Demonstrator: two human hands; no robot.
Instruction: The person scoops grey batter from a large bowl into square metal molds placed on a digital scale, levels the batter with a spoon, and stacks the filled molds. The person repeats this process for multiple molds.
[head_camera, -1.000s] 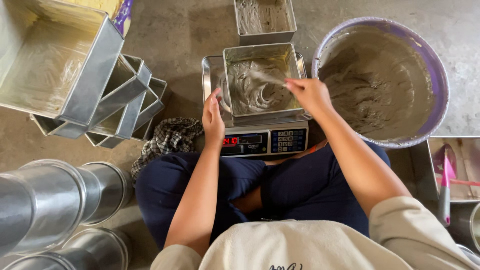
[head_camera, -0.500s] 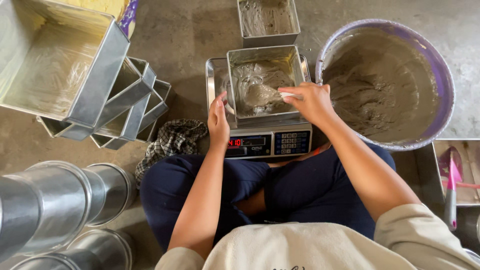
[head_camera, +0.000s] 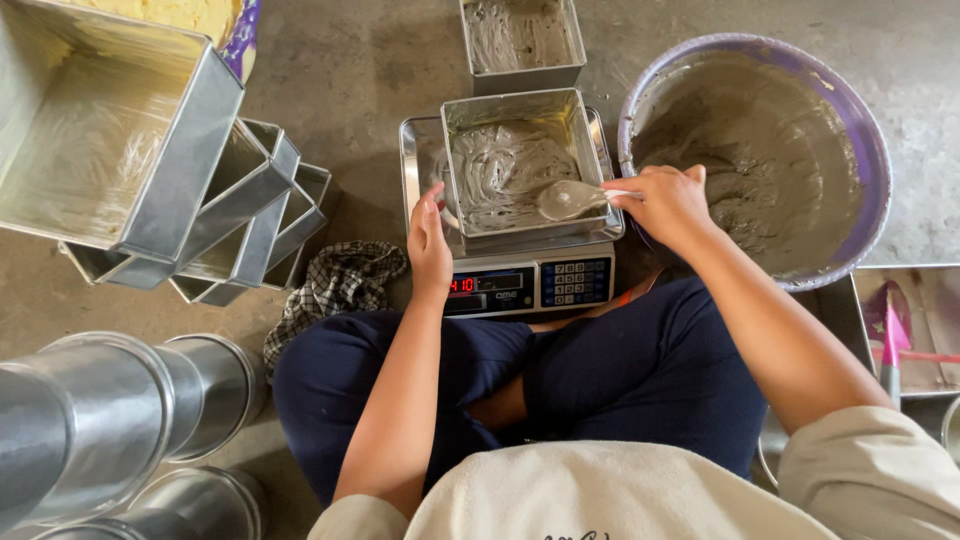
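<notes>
Pan (head_camera: 575, 125) on the scale (head_camera: 520, 285) is about half full of grey batter; another filled pan (head_camera: 520, 40) sits just behind. Right hand (head_camera: 668, 205) grips a spoon (head_camera: 570, 198) over it, left hand (head_camera: 430, 240) rests open against the pan's side, and the bowl (head_camera: 850, 120) right of the scale has plenty left.

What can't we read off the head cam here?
- Scale: display digits too small and glary to trust.
- Square pan on the scale: batter depth hidden by its own walls.
- Spoon: handle end covered by the right hand.
- Left hand: contact with the pan's side unclear, seen edge-on.
- Purple bowl: near rim hidden by the right forearm.
- Round tins: cut off by the left edge.
</notes>
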